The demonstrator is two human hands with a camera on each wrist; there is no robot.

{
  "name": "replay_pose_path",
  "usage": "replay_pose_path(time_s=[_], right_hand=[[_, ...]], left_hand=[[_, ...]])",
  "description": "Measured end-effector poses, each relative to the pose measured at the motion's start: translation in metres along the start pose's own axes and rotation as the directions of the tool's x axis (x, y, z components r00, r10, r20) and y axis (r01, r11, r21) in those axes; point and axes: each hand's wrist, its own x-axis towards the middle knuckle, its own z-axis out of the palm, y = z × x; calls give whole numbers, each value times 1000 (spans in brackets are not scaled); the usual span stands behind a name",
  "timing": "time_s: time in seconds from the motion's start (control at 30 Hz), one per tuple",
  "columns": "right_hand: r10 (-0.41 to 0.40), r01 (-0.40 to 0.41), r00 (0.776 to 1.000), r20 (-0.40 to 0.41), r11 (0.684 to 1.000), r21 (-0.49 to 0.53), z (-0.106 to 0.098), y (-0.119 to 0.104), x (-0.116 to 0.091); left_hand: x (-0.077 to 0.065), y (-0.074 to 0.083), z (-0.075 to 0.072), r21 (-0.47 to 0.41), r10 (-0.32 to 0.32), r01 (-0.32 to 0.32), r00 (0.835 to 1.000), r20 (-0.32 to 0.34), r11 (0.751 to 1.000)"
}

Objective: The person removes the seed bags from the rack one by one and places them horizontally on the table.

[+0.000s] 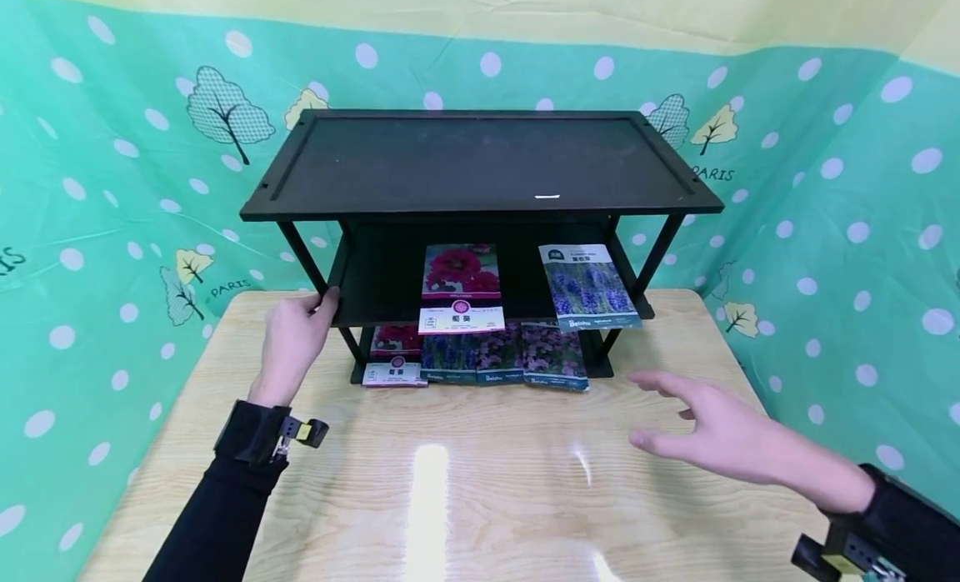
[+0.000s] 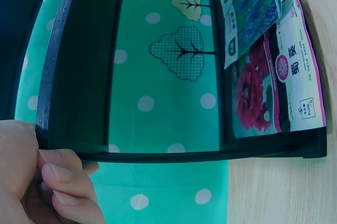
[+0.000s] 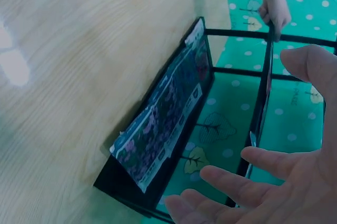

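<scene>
Stiff rack (image 1: 517, 265), bendy packets (image 1: 461, 286)

On the table (image 1: 337, 499), the rack looked rigid, probably light, best steadied at an edge. Your left hand (image 1: 296, 340) gripped the middle tier (image 1: 382, 282) at its left edge; your right hand (image 1: 705, 423) hung spread, holding nothing. Packets on that and the bottom tier (image 1: 598, 363) seemed slick, best taken by overhanging edges.

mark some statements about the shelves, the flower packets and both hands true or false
1. The left hand grips the middle shelf at a corner. True.
2. Four packets show on the bottom shelf. True.
3. All four of those show red flowers. False: only the leftmost does.
4. The right hand holds nothing. True.
5. Three packets show on the middle shelf. False: two do, a red-flowered packet and a blue-flowered packet.
</scene>
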Motion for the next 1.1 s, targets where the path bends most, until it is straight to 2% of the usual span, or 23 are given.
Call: replay_pose_path(time_s=[0.17,0.33,0.57,0.9,1.1], right_hand=[[31,-32,999,23,999,44,-17,-3,7],[63,-63,998,-21,998,-4,-37,-5,18],[131,-132,990,-55,991,-6,-61,2,40],[187,-184,981,-54,982,48,-74,22,74],[220,-215,974,-48,973,88,-75,31,86]], left_hand=[[0,-1,0,8,10,-10,1000,-4,1000],[0,-3,-1,9,22,-22,1000,-5,1000],[1,-3,0,18,42,-42,999,-17,999],[1,-1,-1,23,40,-39,999,-22,999],[0,0,-1,23,30,-29,999,-22,999]])
